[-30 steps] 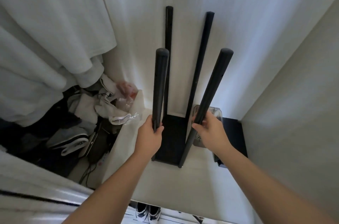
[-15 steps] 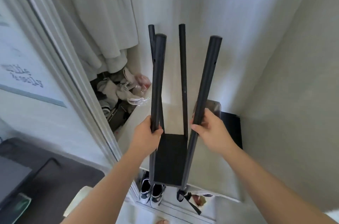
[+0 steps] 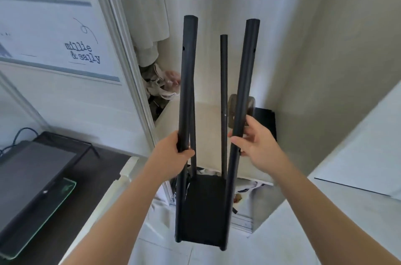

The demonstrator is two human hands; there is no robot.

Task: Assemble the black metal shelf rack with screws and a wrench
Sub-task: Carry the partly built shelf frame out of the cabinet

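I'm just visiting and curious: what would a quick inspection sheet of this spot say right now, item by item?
Surface: pale closet shelf behind the rack.
Job's things: black shelf rack, four posts upright, bottom panel fitted; no screws or wrench seen.
Clutter: clothes pile left of that shelf.
Grippers: left hand grips front left post; right hand at front right post, grip blurred.
Cables: dark cable by the dark screen.
Surroundings: "millie & sally" poster, hanging pale garments.

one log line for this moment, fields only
left hand: grips near left post | right hand: holds near right post | rack: upright | shelf: one, at base
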